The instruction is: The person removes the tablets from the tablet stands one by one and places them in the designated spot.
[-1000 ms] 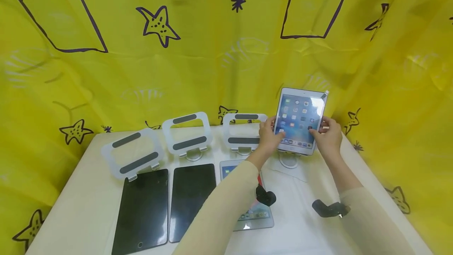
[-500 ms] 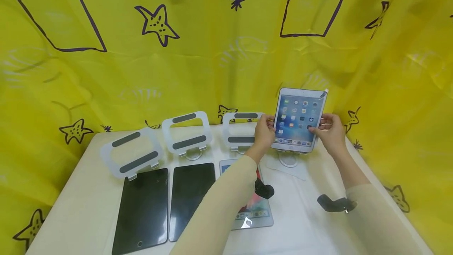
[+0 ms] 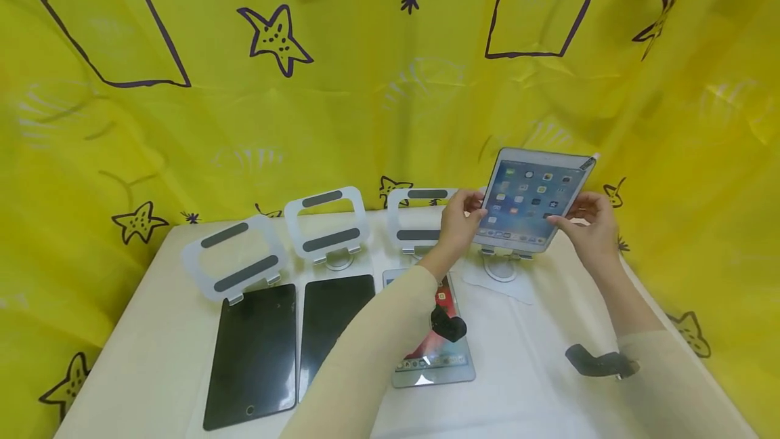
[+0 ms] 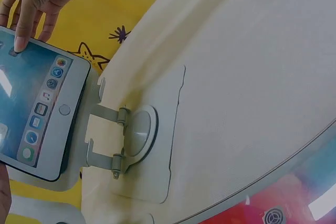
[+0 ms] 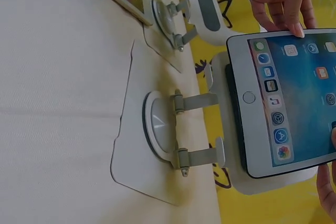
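A white-framed tablet [image 3: 529, 199] with its screen lit is held between both hands at the rightmost stand. My left hand [image 3: 460, 223] pinches its left edge, thumb in front and fingers behind. Along the opposite edge my right hand [image 3: 592, 225] pinches it, thumb tip over the screen. In the right wrist view the stand's support plate [image 5: 226, 77] lies behind the tablet, with a gap visible along the lower edge. Two small lips [image 5: 220, 152] stick out below. The stand's hinged base [image 3: 501, 268] rests on the table.
To the left stand three more tablet stands, the left [image 3: 234, 259], middle [image 3: 327, 222] and right one [image 3: 420, 212]. Two dark tablets [image 3: 256, 351] [image 3: 335, 317] and a lit tablet [image 3: 435, 364] lie before them. A yellow curtain [image 3: 365, 120] hangs behind the white table [image 3: 140, 358].
Both hands have shifted the tablet to the right, and it now leans more to the right. The left thumb has come back onto its front edge. Other tablets stay put.
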`<state>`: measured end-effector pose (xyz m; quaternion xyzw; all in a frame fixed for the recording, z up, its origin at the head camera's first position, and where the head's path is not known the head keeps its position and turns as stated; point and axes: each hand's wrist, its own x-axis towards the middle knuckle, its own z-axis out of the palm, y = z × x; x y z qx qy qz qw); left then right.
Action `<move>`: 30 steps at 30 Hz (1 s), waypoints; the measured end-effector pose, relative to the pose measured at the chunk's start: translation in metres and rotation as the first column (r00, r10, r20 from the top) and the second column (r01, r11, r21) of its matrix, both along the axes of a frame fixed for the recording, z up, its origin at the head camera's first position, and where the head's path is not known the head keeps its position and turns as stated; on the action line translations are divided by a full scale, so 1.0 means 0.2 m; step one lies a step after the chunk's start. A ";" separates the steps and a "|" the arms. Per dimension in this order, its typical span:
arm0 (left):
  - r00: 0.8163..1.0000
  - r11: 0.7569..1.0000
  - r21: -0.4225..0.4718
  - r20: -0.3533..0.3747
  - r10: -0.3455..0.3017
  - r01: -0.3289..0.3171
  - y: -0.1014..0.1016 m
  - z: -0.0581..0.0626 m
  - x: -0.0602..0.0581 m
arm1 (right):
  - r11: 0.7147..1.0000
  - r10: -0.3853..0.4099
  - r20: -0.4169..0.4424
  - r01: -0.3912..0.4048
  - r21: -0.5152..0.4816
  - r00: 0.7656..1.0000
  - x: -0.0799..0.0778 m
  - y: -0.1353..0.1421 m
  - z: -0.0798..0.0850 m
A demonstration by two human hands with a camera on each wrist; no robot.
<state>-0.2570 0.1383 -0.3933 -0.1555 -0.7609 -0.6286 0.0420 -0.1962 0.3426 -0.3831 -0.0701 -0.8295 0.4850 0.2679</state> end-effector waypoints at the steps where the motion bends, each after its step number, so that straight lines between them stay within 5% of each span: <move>1: 1.000 1.000 0.001 0.003 -0.011 0.011 0.00 0.00 0.01 | 1.000 0.005 -0.004 -0.005 0.010 1.000 0.01 0.00 0.00; 11: 0.980 0.970 -0.137 0.023 -0.197 0.198 -0.08 0.01 0.09 | 0.990 0.103 0.009 -0.103 0.093 0.995 0.12 0.02 0.04; 18: 0.976 0.967 -0.142 -0.026 -0.216 0.210 -0.14 0.01 0.15 | 0.981 0.148 0.029 -0.151 0.119 0.989 0.19 -0.01 0.06; 30: 0.967 0.963 -0.104 0.072 -0.243 0.250 -0.18 -0.02 0.26 | 0.959 0.198 0.160 -0.225 0.172 0.967 0.28 0.01 0.06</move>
